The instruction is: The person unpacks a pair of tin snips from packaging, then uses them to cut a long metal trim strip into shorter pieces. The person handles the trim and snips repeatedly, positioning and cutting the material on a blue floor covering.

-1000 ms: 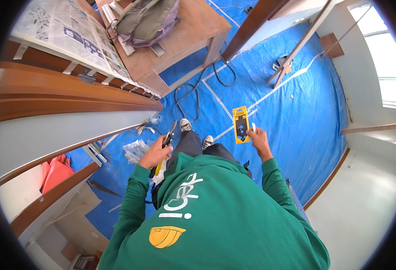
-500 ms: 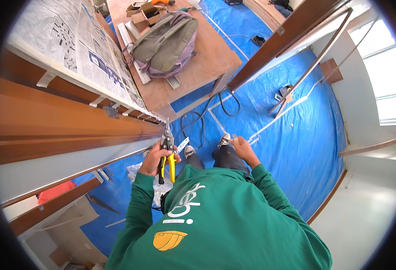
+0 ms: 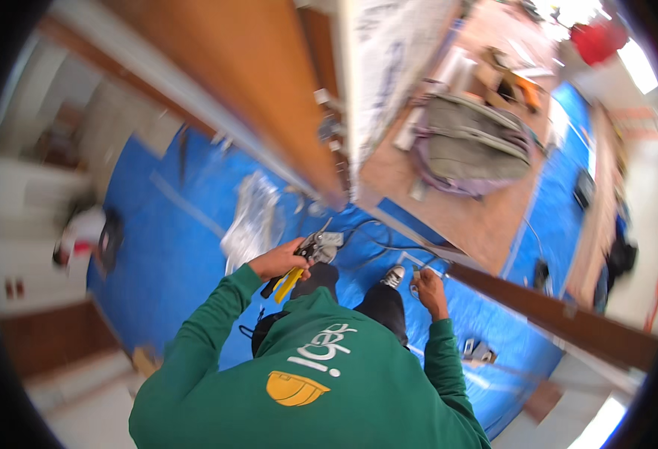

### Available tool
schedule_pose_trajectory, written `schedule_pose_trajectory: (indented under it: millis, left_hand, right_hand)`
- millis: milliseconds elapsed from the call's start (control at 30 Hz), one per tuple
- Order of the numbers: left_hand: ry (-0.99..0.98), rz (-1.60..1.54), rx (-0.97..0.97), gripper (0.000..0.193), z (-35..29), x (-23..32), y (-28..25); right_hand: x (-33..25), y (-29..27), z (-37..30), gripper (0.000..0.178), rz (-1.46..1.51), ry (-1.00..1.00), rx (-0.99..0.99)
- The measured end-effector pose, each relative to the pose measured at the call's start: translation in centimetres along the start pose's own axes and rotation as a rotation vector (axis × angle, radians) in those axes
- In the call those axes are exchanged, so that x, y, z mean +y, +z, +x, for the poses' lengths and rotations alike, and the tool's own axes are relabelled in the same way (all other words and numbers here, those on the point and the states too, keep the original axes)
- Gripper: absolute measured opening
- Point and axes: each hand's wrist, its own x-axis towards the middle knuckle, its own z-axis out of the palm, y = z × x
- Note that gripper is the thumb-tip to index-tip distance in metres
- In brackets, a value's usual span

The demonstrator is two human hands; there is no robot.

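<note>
My left hand (image 3: 278,260) is closed around tin snips (image 3: 290,284) with yellow and black handles. Their jaws point away from me, and a short pale metal piece with holes (image 3: 331,239) shows beside them, seemingly in the same hand. Over to the right, my right hand (image 3: 430,292) has its fingers pressed together. A small thing seems to stick out at the fingertips, too blurred to name. Both hands are held apart in front of my body, above the blue sheet (image 3: 194,232) on the floor.
A grey-green backpack (image 3: 478,138) lies on a wooden worktable (image 3: 448,217) ahead right. Dark cable (image 3: 374,243) loops near my feet. Clear plastic wrapping (image 3: 254,217) lies left of it. A wooden post (image 3: 553,310) stands at the right, a power tool (image 3: 478,350) beyond. Someone (image 3: 82,239) is far left.
My view has swung to the left, so the table and backpack now appear farther right. The snips remain in my left hand, tilted differently. My right hand stays closed.
</note>
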Motion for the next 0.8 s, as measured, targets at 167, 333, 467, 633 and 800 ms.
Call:
schedule_pose_trajectory:
  millis: [167, 333, 467, 633, 800]
  left_hand:
    - [-0.077, -0.114, 0.375, 0.037, -7.3, -10.6, 5.7]
    - [-0.093, -0.417, 0.522, 0.038, -12.1, -21.7, 11.4]
    - [-0.096, -0.539, 0.595, 0.043, -13.2, -27.5, 14.4]
    - [0.005, -0.574, 0.612, 0.044, -14.4, -32.0, 14.6]
    - [0.063, -0.649, 0.666, 0.046, -13.6, -38.7, 14.2]
  right_hand:
    - [4.1, -1.2, 4.1, 0.034, -0.389, -0.113, -0.293]
    - [7.8, 0.0, 7.0, 0.035, -0.367, 0.067, -0.388]
    - [4.8, 3.2, 6.9, 0.027, -0.342, 0.056, -0.499]
    - [-1.8, 7.6, 3.8, 0.018, -0.261, 0.042, -0.552]
    - [-5.6, 10.8, 3.5, 0.022, -0.360, -0.116, -0.608]
